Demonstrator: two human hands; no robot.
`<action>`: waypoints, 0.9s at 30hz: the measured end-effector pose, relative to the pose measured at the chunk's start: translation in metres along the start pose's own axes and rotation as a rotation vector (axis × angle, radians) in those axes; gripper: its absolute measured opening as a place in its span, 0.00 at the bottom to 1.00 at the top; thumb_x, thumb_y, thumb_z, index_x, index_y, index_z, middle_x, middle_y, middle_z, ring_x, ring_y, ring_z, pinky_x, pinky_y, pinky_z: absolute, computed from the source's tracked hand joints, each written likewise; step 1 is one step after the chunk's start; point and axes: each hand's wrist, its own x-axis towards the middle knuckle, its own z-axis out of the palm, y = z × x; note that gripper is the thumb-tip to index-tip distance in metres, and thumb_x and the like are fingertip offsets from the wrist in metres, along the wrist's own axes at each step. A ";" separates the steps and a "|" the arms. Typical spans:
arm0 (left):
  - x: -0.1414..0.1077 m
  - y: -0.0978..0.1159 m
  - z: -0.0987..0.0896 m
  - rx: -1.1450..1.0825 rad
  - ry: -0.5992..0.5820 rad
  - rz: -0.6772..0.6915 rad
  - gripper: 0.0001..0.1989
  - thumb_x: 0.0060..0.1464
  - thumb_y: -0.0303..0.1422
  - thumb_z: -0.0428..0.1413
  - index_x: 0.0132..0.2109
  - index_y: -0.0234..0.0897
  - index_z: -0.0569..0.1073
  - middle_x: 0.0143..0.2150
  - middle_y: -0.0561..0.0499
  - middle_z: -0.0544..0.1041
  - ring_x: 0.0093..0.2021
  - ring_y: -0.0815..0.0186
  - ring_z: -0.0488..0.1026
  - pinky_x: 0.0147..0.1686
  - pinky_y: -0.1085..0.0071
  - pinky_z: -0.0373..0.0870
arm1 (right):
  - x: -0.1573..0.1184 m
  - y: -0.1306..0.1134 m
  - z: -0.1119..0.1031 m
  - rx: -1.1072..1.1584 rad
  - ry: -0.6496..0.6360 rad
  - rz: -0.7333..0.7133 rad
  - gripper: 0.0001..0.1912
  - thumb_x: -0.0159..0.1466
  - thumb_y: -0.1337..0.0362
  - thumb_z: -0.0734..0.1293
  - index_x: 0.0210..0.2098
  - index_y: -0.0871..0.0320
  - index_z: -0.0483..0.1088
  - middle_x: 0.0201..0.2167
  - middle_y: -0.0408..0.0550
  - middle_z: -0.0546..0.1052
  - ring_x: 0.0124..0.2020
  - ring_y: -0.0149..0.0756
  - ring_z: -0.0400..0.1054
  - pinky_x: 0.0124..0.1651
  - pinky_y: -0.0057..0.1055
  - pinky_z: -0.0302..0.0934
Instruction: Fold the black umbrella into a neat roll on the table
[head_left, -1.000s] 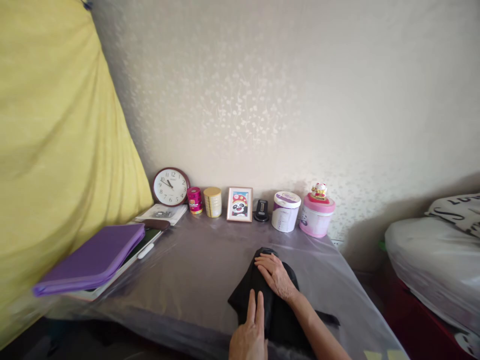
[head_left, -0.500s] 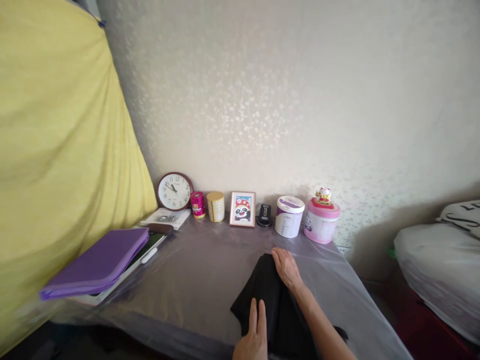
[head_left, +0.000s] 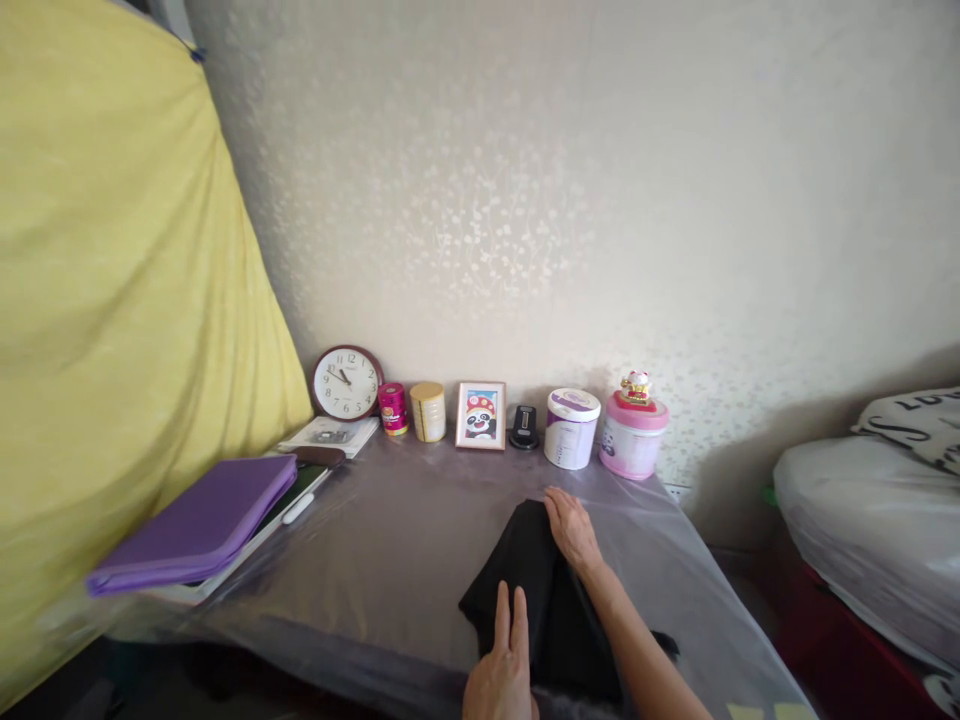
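Note:
A piece of folded black cloth [head_left: 517,560] lies on the table in front of me; I cannot tell which garment or item it is. My right hand [head_left: 573,528] rests on the cloth's upper right edge, palm down, its fingers laid along the fabric close together. Lower down, my left hand [head_left: 502,655] touches the cloth's left part with two fingers stretched out; its other fingers are mostly hidden. A small dark end of the cloth shows right of my right forearm.
Along the wall stand a clock [head_left: 347,383], a pink can [head_left: 393,409], a yellow-lidded can [head_left: 428,412], a framed panda picture [head_left: 481,415], a white-purple tub [head_left: 571,430] and a pink tub [head_left: 634,438] bearing a cat figurine. A purple folder [head_left: 199,520] lies left on the plastic-covered table [head_left: 375,560].
The view has shifted slightly, bringing two yellowish patches into the lower right corner. Both hands stay in nearly the same places on the black cloth.

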 end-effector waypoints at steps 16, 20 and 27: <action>0.008 -0.009 0.010 -0.038 0.076 -0.004 0.50 0.35 0.14 0.48 0.62 0.46 0.34 0.65 0.42 0.33 0.44 0.58 0.72 0.40 0.67 0.69 | -0.052 0.049 -0.024 0.355 0.045 0.260 0.14 0.56 0.57 0.57 0.34 0.55 0.71 0.36 0.49 0.77 0.39 0.42 0.70 0.45 0.40 0.63; -0.001 -0.012 0.014 -0.028 0.207 0.092 0.49 0.36 0.14 0.46 0.63 0.44 0.33 0.65 0.45 0.27 0.44 0.62 0.72 0.39 0.69 0.68 | -0.060 0.039 -0.040 0.323 0.063 0.231 0.13 0.56 0.58 0.58 0.34 0.54 0.71 0.36 0.48 0.76 0.40 0.42 0.69 0.47 0.39 0.61; -0.007 -0.010 0.011 -0.034 0.188 0.105 0.48 0.36 0.14 0.46 0.63 0.41 0.36 0.64 0.45 0.25 0.45 0.63 0.71 0.41 0.71 0.68 | -0.055 -0.030 -0.035 0.326 -0.089 -0.213 0.13 0.62 0.63 0.56 0.38 0.54 0.71 0.42 0.50 0.74 0.46 0.38 0.66 0.51 0.38 0.59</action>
